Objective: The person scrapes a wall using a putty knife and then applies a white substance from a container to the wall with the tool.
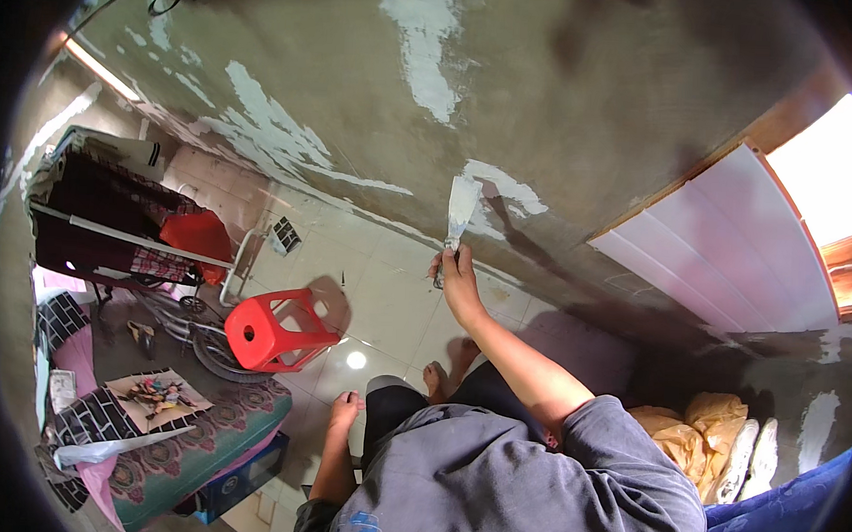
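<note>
A putty knife (pixel 461 209) with a wide blade is gripped by its handle in my right hand (pixel 460 279), my arm stretched forward. Its blade is smeared with white and lies against the grey-brown wall (pixel 623 103), at the left side of a fresh-looking white filler patch (pixel 513 188). Higher up, another white filler streak (pixel 426 52) runs down the wall. My left hand (pixel 346 410) hangs low beside my knee, its fingers loosely curled, with nothing visible in them.
A red plastic stool (pixel 276 331) stands on the tiled floor (pixel 386 312) to the left, beside a bicycle (pixel 190 337) and a cloth-draped rack (pixel 105 214). A patterned green mattress (pixel 239 419) lies lower left. White panels (pixel 712 240) adjoin a bright opening at right, above brown bags (pixel 714 421).
</note>
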### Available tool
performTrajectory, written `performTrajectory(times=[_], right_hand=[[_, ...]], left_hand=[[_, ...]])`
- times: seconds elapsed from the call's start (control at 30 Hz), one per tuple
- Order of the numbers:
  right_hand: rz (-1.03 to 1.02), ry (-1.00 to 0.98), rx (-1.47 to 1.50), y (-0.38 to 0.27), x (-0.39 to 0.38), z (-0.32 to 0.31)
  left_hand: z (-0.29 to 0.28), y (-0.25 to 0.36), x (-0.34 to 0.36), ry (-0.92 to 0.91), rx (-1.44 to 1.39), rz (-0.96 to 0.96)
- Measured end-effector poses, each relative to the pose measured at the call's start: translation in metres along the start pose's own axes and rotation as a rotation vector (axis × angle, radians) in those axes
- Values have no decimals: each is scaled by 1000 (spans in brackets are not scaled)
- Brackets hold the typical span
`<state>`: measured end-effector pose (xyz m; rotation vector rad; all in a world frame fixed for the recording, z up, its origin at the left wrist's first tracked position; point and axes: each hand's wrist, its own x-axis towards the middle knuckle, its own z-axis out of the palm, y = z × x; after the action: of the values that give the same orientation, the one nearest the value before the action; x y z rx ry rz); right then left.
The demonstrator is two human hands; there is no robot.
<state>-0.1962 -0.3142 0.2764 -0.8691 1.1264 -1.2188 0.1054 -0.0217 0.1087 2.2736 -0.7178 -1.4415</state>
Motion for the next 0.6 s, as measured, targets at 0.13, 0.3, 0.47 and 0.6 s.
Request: performTrajectory(times=[0.13,0.3,0.47,0.6], right_hand=[[-7,57,-31,-5,8,21],[-81,173,-20,-13,26,37],[-128,280,0,-17,42,58],[-164,383,20,0,54,68]], left_hand=[[-33,-31,12,26,52,-43],[-60,-21,21,-83,110,-149],[-99,-3,41,-99,189,-99],[-133,21,54,-123,231,7]])
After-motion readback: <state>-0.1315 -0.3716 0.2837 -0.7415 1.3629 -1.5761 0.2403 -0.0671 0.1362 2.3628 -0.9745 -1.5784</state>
